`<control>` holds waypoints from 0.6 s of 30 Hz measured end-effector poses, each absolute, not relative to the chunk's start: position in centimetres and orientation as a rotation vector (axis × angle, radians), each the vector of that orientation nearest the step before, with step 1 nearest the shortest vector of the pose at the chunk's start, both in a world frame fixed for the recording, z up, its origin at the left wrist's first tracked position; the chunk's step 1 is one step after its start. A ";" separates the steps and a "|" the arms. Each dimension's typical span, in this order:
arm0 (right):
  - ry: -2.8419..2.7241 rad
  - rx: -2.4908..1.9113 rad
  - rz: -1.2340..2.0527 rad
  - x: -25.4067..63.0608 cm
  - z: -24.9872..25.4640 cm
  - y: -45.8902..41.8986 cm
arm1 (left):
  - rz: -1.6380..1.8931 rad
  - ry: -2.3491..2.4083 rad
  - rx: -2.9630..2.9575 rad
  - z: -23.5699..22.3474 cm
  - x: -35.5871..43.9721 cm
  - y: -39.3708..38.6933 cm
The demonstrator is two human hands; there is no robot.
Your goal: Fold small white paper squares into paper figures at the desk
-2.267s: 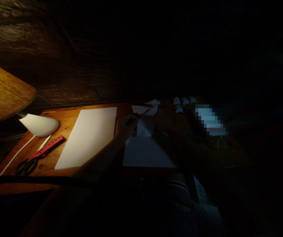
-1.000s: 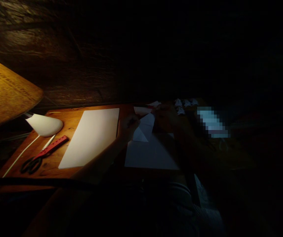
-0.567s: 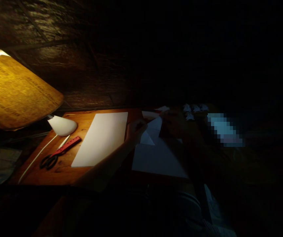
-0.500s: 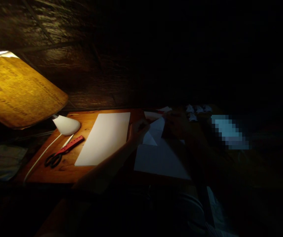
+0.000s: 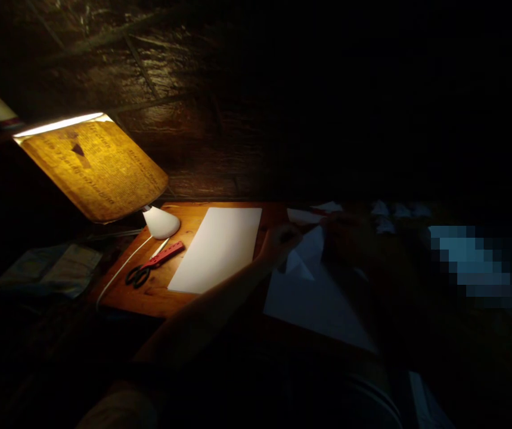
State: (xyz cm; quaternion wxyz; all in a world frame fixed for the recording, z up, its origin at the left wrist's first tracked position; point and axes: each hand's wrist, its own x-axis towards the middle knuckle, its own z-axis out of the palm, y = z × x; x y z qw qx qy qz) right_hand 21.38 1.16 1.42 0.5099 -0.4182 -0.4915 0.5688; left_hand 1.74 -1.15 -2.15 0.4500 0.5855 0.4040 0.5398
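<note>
A partly folded sheet of white paper [image 5: 307,256] is held up in dim light, with a triangular flap on its front. My left hand [image 5: 282,239] is closed at its upper left edge, fingers bent and pinching. At its upper right is my right hand [image 5: 343,235], mostly lost in the dark, its fingers closed near the paper's top corner. Beneath lies a larger flat white sheet [image 5: 313,313]. Left of my left forearm, a lamp-lit blank white paper [image 5: 220,250] rests on the wooden table [image 5: 137,301].
A lamp with a yellow printed shade [image 5: 99,173] and white base [image 5: 163,223] stands at left. Black-handled scissors [image 5: 137,276] lie beside a red strip-like object [image 5: 168,253]. Several small folded paper pieces [image 5: 383,223] sit at back right, near a blurred bluish patch [image 5: 474,259].
My view has swung left, so everything appears farther right and the whole lampshade shows. Both hands stay at the folded paper, which has changed little.
</note>
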 end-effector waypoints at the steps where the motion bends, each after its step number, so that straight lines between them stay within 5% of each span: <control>1: -1.151 -1.009 1.367 21.3 1.5 1.1 | 1.329 0.997 1.419 -2.1 1.8 -1.1; 18: -1.091 -0.977 1.328 21.1 1.2 1.7 | 1.323 1.113 1.380 -1.4 1.2 -0.8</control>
